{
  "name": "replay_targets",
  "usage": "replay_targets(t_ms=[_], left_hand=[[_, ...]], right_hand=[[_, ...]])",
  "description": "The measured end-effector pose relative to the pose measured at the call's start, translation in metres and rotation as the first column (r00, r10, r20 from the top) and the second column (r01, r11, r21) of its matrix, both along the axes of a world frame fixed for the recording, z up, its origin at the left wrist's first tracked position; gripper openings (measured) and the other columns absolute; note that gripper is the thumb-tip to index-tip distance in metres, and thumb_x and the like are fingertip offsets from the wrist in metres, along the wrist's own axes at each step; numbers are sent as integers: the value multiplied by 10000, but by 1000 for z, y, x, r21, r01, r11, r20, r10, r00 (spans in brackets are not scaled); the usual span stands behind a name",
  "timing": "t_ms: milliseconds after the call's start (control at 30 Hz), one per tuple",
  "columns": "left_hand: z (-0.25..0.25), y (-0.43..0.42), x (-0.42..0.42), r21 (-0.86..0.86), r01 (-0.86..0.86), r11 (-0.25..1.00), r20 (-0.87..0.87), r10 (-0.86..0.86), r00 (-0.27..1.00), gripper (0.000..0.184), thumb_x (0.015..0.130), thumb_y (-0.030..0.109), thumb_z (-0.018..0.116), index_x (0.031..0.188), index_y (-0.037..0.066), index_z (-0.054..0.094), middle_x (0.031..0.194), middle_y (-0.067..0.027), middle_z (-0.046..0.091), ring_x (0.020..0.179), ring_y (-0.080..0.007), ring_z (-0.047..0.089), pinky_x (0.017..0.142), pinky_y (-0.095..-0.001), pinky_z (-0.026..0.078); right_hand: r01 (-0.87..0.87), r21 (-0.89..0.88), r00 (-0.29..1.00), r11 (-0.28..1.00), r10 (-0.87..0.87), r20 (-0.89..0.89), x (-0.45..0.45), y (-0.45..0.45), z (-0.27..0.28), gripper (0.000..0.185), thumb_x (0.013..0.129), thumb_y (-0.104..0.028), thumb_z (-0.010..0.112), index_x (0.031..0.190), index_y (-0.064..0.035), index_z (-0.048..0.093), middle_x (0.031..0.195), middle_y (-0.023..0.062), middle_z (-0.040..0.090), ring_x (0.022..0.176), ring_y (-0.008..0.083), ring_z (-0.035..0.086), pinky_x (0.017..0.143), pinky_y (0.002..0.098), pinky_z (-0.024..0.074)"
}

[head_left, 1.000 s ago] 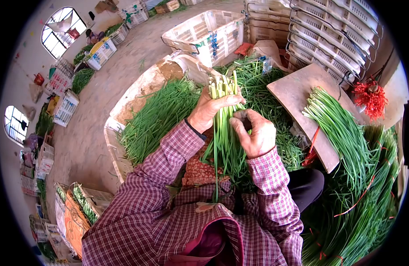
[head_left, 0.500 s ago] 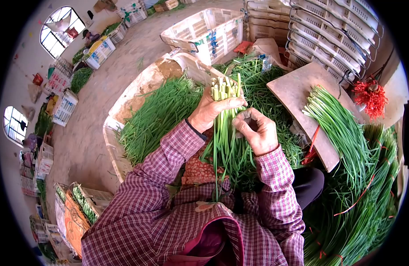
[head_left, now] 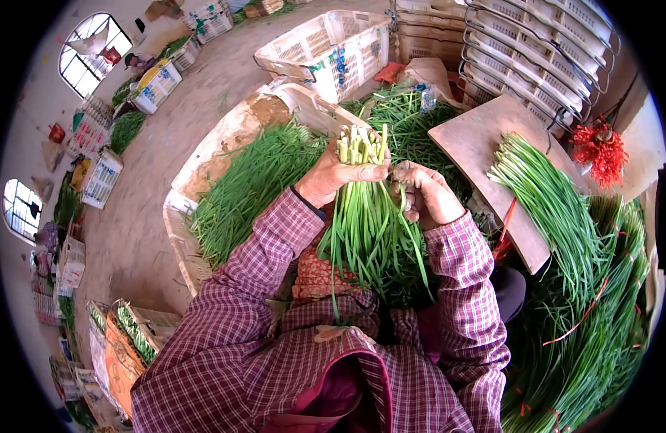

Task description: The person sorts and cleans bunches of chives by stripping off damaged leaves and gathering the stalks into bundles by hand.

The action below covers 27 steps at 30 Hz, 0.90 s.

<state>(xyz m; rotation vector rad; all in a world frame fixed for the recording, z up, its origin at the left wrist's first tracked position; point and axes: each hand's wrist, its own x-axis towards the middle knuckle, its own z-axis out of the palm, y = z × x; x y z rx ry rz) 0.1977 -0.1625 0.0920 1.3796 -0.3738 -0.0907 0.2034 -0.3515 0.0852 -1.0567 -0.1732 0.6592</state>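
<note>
Left hand: closed round the bunch of green stalks [head_left: 365, 209], the left hand [head_left: 329, 177] gripping just below the pale ends, thumb laid across the front.
Right hand: half curled at the bunch's right side, the right hand [head_left: 430, 195] has its fingers bent in beside a green strand — whether it is pinched, I cannot tell.
Bunch: held up in front of the person's body, pale ends at the top, green leaves fanning and hanging down toward the lap.
Crate on the left: a pale, dirt-stained crate [head_left: 204, 160] with a heap of loose greens [head_left: 250, 195] inside.
Behind the bunch: a spread of more greens [head_left: 405, 119].
Board on the right: a flat, tilted board [head_left: 466, 137], with a sheaf of stalks [head_left: 538, 184] lying partly over its edge.
Below the board: a large pile of long greens [head_left: 585, 346], with red ties among them.
Beyond: a white crate [head_left: 362, 61] near stacked crates [head_left: 531, 61]; red strips [head_left: 598, 153] hang beside the stack.
Far left: another person [head_left: 137, 63] — small, near crates and greens.
</note>
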Motion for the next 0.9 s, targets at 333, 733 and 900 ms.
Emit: replay_targets(t_ms=[333,733,900], left_hand=[[-10,2,3,104,-5,995,56,-1,998,456,607,-15,731,1022,52,555,924,-8,585,889,-118,547,815,-280,437],[-15,35,10,-164,-133,978,-130,112,985,409,672,38,637,1056,4,503,855,-104,600,790,-231,619,729,-368,530],[-27,66,11,-259,-205,944,-142,173,975,359,681,54,589,1026,27,490,832,-79,536,863,-251,571,754,-393,516]], right_hand=[[-48,-105,995,993,57,84,14,0,2,178,840,-188,535,886,-34,612,647,-15,538,439,54,415,378,199,301],[141,562,968,815,-231,92,-6,-93,58,172,859,-190,549,877,-25,504,639,-17,416,427,28,351,302,189,312],[314,252,826,916,-394,404,-21,-155,23,190,844,-204,596,918,-47,518,619,-18,474,420,36,372,351,203,346]])
